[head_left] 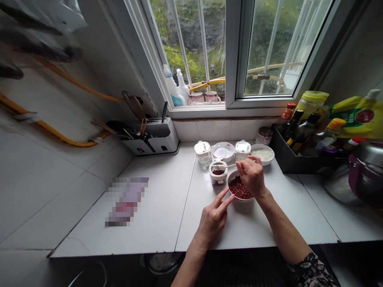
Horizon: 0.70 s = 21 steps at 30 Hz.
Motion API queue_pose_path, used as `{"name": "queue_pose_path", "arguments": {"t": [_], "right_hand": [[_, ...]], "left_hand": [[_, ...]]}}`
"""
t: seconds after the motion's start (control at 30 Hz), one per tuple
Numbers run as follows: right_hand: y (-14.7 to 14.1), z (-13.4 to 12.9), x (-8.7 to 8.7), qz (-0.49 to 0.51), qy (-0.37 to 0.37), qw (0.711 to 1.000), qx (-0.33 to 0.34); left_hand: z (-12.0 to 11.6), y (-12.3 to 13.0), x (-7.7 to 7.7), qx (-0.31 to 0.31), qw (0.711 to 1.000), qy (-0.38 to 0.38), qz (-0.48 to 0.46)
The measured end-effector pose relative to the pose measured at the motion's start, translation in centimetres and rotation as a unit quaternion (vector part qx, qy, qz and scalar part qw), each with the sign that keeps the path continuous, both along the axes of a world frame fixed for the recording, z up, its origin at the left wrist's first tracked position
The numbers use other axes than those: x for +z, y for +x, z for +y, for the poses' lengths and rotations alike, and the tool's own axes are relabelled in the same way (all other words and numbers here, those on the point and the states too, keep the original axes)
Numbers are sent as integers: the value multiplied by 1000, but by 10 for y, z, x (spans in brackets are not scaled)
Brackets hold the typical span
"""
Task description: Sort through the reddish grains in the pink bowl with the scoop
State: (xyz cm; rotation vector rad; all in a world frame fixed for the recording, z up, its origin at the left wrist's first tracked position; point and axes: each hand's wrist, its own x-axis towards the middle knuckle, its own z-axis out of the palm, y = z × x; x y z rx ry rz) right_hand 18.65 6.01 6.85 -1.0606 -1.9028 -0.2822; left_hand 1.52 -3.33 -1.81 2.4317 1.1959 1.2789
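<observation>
My right hand (252,174) is closed on a thin, pale spoon (229,165) that points left over the mouth of a small clear jar (218,180). Dark red dried peppercorn-like bits lie inside this jar, which stands with its lid up. Just right of it is a bowl (243,200) with a pink rim, holding many more of the same reddish bits (238,188); my right hand hovers above and covers part of it. With fingers stretched out, my left hand (214,217) touches the bowl's near left rim.
Behind stand two lidded seasoning jars (203,151) (242,148), a white dish (225,150) and a bowl of white contents (263,153). A black box of bottles (295,161) is at right, beside a metal pot (344,183). A utensil holder (160,139) stands at the left back.
</observation>
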Motion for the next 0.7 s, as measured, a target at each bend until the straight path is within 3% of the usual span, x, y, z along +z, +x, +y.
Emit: {"name": "queue_pose_path", "arguments": {"t": [0.13,0.33,0.53,0.7], "right_hand": [[31,6,0,97,-69,993,-11],[54,10,-6,19,-235,971,50],[36,4,-10,-40,-256,965,48],[42,7,-9,8,-284,958,37]], "left_hand": [[0,-1,-1,-5,1000,-5,0],[0,-3,-2,-5,1000,-4,9],[0,-3,-1,-5,1000,0,8],[0,-3,-1,-6,1000,-3,8]]}}
